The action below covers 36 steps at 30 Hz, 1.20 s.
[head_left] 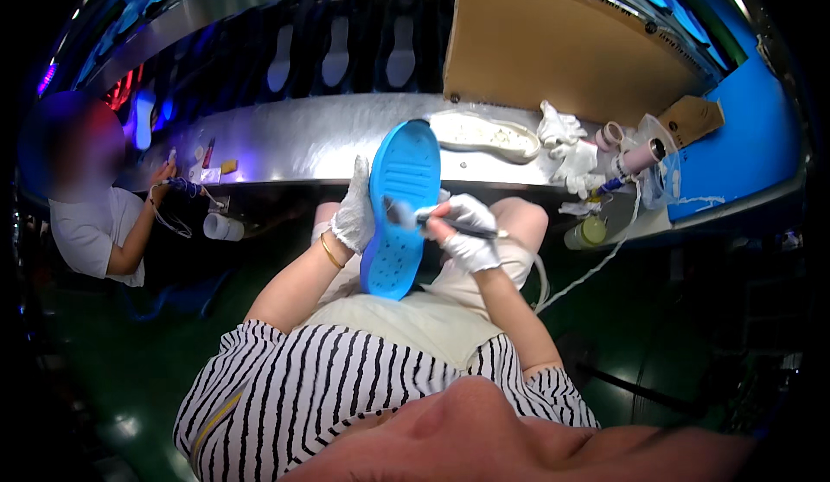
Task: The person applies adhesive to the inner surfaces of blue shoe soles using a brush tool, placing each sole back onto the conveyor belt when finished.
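A blue shoe sole, hollow side up with ribs and small holes inside, is held upright over my lap. My left hand, in a white glove, grips it along its left edge, thumb pointing up and the other fingers hidden behind it. Bristles of a brush meet the inside of the sole near its middle. My right hand, in a white glove with some fingertips bare, is closed round the brush's dark handle. Just beyond the sole, a whitish shoe sole lies on the metal bench.
White gloves, pink cups and a clear plastic bag crowd the bench's right end. A greenish jar sits below. A cardboard sheet stands behind. Another person works at left, near a white cup.
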Each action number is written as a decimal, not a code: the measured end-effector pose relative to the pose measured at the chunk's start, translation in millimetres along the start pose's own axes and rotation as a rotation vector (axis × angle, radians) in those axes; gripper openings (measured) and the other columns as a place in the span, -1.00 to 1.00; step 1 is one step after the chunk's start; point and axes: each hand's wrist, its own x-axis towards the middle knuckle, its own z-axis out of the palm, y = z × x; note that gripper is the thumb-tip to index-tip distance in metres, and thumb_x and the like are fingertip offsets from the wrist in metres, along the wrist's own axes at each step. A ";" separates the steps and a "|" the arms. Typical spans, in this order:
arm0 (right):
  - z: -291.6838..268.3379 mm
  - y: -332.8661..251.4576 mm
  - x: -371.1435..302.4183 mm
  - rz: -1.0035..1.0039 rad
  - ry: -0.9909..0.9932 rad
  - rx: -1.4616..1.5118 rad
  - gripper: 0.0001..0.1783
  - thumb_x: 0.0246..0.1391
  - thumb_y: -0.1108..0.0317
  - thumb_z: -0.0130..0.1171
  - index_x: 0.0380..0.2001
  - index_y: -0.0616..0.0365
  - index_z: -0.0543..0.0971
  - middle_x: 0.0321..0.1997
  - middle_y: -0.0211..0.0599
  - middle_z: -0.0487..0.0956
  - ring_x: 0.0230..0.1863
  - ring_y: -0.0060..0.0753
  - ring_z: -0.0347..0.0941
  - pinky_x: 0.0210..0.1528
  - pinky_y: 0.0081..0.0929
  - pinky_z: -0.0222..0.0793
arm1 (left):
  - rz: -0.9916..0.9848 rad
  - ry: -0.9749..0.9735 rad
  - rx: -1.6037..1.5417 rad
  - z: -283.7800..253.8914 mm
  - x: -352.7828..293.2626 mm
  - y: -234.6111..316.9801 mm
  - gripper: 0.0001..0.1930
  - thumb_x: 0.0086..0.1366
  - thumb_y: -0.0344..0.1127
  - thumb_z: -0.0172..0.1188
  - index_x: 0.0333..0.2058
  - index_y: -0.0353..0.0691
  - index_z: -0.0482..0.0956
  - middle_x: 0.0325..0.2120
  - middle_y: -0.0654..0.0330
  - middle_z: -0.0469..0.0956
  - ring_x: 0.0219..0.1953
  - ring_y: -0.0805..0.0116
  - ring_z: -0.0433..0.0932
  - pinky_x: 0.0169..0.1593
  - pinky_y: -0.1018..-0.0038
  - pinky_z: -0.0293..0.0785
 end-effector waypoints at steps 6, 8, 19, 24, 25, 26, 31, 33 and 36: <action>-10.2 -1.6 1.8 -0.131 0.042 -0.089 -0.87 -0.08 0.58 0.22 -0.39 0.23 0.52 -0.34 -0.25 0.59 -0.41 -0.60 0.50 -0.32 -0.64 0.43 | -0.085 0.092 0.197 -21.4 -1.7 -20.6 -0.18 0.18 0.39 -0.31 0.21 -0.14 0.10 0.06 0.08 0.34 0.03 0.22 0.41 0.07 0.27 0.40; -8.2 -14.7 3.7 -0.026 -0.008 -0.043 -0.87 -0.07 0.56 0.23 -0.39 0.24 0.52 -0.34 -0.25 0.59 -0.44 -0.62 0.49 -0.34 -0.65 0.43 | -0.064 0.138 0.127 -9.8 8.9 -15.0 -0.15 0.15 0.41 -0.29 0.21 -0.15 0.09 0.07 0.06 0.32 0.06 0.19 0.38 0.08 0.28 0.40; -1.5 -43.6 30.4 -0.426 -0.120 -0.271 -0.79 -0.19 0.61 0.30 -0.39 0.20 0.58 -0.36 -0.20 0.61 -0.37 -0.50 0.50 -0.27 -0.57 0.41 | 0.168 -0.160 -0.167 -12.2 66.5 9.7 0.06 -0.09 0.59 -0.16 0.22 -0.14 0.09 0.09 0.06 0.32 0.05 0.07 0.39 0.19 0.11 0.25; 3.6 -36.4 39.2 -0.417 0.098 -0.207 -0.84 -0.14 0.62 0.25 -0.42 0.19 0.58 -0.35 -0.24 0.60 -0.34 -0.50 0.52 -0.26 -0.58 0.43 | 0.330 -0.268 -0.220 15.3 62.9 34.1 0.18 -0.26 0.70 -0.23 0.22 -0.10 0.10 0.10 0.03 0.31 0.09 0.03 0.34 0.18 0.03 0.23; 7.2 -36.7 38.6 -0.455 0.057 -0.256 -0.84 -0.15 0.62 0.26 -0.42 0.19 0.58 -0.36 -0.24 0.60 -0.33 -0.49 0.52 -0.26 -0.58 0.42 | 0.365 -0.305 -0.222 9.1 67.1 36.5 0.19 -0.27 0.70 -0.24 0.22 -0.10 0.08 0.11 0.02 0.29 0.08 0.05 0.36 0.19 0.05 0.23; 11.1 -36.5 40.1 -0.479 -0.008 -0.282 -0.83 -0.17 0.63 0.27 -0.43 0.20 0.58 -0.37 -0.24 0.60 -0.32 -0.47 0.53 -0.25 -0.57 0.42 | 0.399 -0.376 -0.223 5.3 70.3 41.4 0.20 -0.28 0.70 -0.22 0.23 -0.09 0.07 0.12 0.03 0.29 0.08 0.06 0.37 0.20 0.07 0.23; 13.5 -45.6 40.5 -0.015 0.001 0.216 -0.86 -0.08 0.60 0.20 -0.40 0.18 0.51 -0.37 -0.26 0.58 -0.52 -0.64 0.43 -0.44 -0.72 0.34 | 0.457 -0.505 -0.262 5.2 69.2 54.8 0.22 -0.32 0.66 -0.10 0.24 -0.11 0.05 0.14 0.04 0.27 0.11 0.04 0.34 0.23 0.10 0.19; 12.5 -38.8 42.6 -0.186 0.179 0.126 -0.84 -0.08 0.60 0.23 -0.38 0.18 0.51 -0.42 -0.35 0.56 -0.44 -0.66 0.45 -0.34 -0.70 0.39 | 0.462 -0.540 -0.253 8.1 71.3 59.2 0.23 -0.33 0.64 -0.05 0.24 -0.13 0.04 0.14 0.04 0.26 0.13 0.03 0.32 0.24 0.10 0.17; 19.0 -47.9 47.3 -0.339 0.262 0.040 -0.80 -0.12 0.62 0.27 -0.38 0.19 0.50 -0.39 -0.28 0.58 -0.44 -0.62 0.48 -0.37 -0.71 0.40 | 0.410 -0.565 -0.253 16.1 71.4 59.1 0.16 -0.25 0.58 0.02 0.24 -0.12 0.05 0.14 -0.01 0.25 0.11 -0.03 0.33 0.21 0.03 0.20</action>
